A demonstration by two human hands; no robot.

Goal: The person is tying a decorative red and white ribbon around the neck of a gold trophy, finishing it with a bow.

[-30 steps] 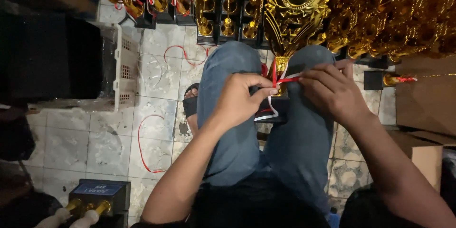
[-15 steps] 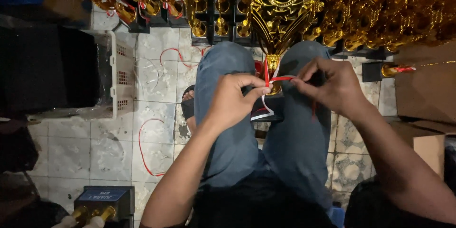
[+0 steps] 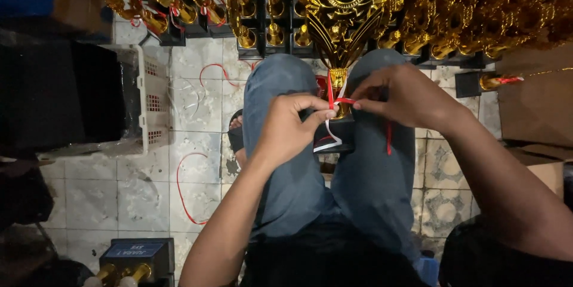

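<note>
Wedged between the knees as it is, the gold trophy (image 3: pixel 346 6) looks top-heavy: its wide wreathed head stands well above a narrow stem, and only the two legs in jeans (image 3: pixel 286 161) keep the black base (image 3: pixel 339 134) in place. If the knees part, or if either hand tugs sideways on the ribbon, I judge the trophy could tip forward into the rows of small trophies (image 3: pixel 268 12) packed just beyond it on the floor (image 3: pixel 143 173), and one falling piece could knock down several.

Next down in size, the ribbon (image 3: pixel 338 100) itself is the weaker risk. It is thin, red and white, and drawn taut between the hands at the stem just above the base. A slip of one pinch would likely let the turn around the stem go slack and undo itself. One red tail (image 3: pixel 389 139) hangs loose over the right thigh, and a white tail curls down by the base; either could snag under a knee.

As for the hold, the left hand (image 3: pixel 289 132) is curled nearly closed, thumb and forefinger pinching the ribbon right beside the stem. The right hand (image 3: pixel 406 96) is also narrowed to a fingertip pinch on the ribbon's other end, its remaining fingers folded loosely above. Both hands are close together, almost touching across the stem. Loose red ribbon scraps (image 3: pixel 182 194) lie on the floor to the left, near a white crate (image 3: pixel 152 99).
</note>
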